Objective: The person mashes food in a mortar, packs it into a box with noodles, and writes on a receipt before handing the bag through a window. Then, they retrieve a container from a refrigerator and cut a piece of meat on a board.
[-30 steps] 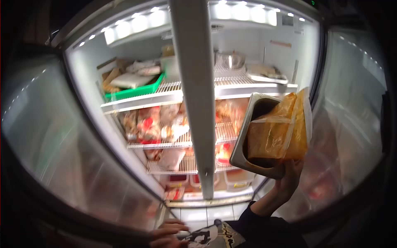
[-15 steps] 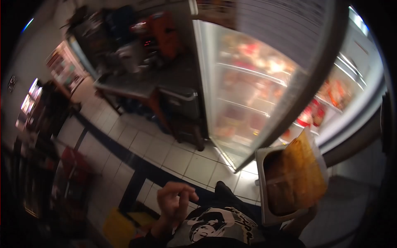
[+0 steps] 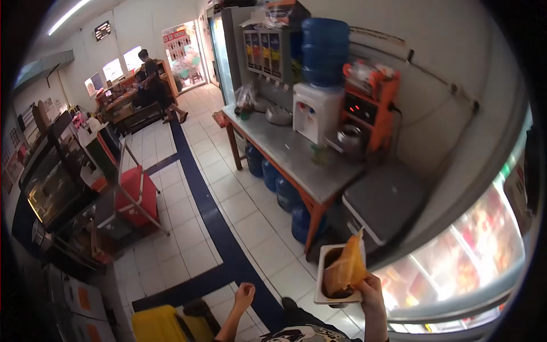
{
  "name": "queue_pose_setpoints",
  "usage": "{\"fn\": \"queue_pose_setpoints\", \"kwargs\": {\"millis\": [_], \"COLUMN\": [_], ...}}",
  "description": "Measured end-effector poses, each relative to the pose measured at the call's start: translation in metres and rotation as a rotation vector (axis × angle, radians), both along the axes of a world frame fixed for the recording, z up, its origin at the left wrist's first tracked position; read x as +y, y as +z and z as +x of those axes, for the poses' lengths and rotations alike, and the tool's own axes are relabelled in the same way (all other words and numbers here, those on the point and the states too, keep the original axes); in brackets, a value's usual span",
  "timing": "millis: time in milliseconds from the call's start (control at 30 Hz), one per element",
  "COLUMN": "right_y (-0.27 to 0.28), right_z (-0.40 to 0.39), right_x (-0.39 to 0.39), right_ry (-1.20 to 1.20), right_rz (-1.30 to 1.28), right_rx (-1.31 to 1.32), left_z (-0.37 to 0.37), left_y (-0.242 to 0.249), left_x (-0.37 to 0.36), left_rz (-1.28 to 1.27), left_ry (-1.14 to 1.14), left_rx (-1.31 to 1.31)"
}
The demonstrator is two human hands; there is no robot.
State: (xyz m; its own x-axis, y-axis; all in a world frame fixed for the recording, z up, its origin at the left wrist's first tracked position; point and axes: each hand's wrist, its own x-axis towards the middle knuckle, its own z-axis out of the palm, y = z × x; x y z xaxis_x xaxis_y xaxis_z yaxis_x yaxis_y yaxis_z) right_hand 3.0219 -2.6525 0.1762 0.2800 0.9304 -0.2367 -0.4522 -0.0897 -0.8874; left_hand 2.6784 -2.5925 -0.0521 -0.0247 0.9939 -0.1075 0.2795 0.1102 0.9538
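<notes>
My right hand (image 3: pixel 373 289) grips a rectangular metal food pan (image 3: pixel 319 279) by its near right side, out in front of me to the right. Inside the pan is something dark brown. A clear plastic bag of orange-brown food (image 3: pixel 348 267) stands up out of it, leaning over the right rim beside my fingers. On the other side, my left hand (image 3: pixel 245 295) is raised at waist height over the tiled floor, fingers curled in, with nothing showing in them.
A metal table (image 3: pixel 296 165) bears a water dispenser (image 3: pixel 317 114) and an orange machine (image 3: pixel 373 108). Below it stand blue water jugs (image 3: pixel 289 194). A lit fridge (image 3: pixel 456 256) is at right, a yellow object (image 3: pixel 162 325) at lower left, a red box (image 3: pixel 137 191) farther left. A person (image 3: pixel 152 80) walks at the back.
My view has swung right-to-left away from the fridge, bringing the table and the far room into sight. The pan and bag remain in my right hand; the left stays curled.
</notes>
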Motion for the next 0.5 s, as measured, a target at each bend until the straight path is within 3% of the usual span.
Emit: {"fn": "queue_pose_setpoints", "kwargs": {"millis": [33,67,133,167,267,333,433,500], "right_y": [-0.011,-0.014,-0.014,-0.011,-0.004,-0.009,-0.01,-0.006], "right_z": [-0.005,-0.016,-0.041,-0.055,-0.1,-0.133,-0.191,-0.226], "right_x": [0.037,0.076,0.149,0.186,0.29,0.357,0.457,0.518], "right_ry": [0.073,0.112,0.178,0.244,0.422,0.538,0.746,0.79], "right_rz": [0.016,0.053,0.074,0.063,0.062,0.049,0.076,0.089], "right_rx": [-0.009,-0.031,-0.067,-0.072,-0.014,0.017,0.141,0.12], "left_z": [-0.01,-0.013,-0.013,-0.014,-0.028,-0.037,-0.075,-0.107], "left_y": [0.001,0.022,0.083,0.101,0.148,0.185,0.189,0.204], "left_x": [0.016,0.036,0.081,0.105,0.192,0.261,0.355,0.409], "left_rz": [-0.136,-0.135,-0.343,-0.339,-0.252,-0.193,-0.162,-0.214], "left_ry": [0.047,0.061,0.082,0.102,0.004,-0.03,-0.034,0.046], "left_rx": [-0.139,-0.151,-0.471,-0.49,-0.926,-0.993,-1.082,-0.852]}}
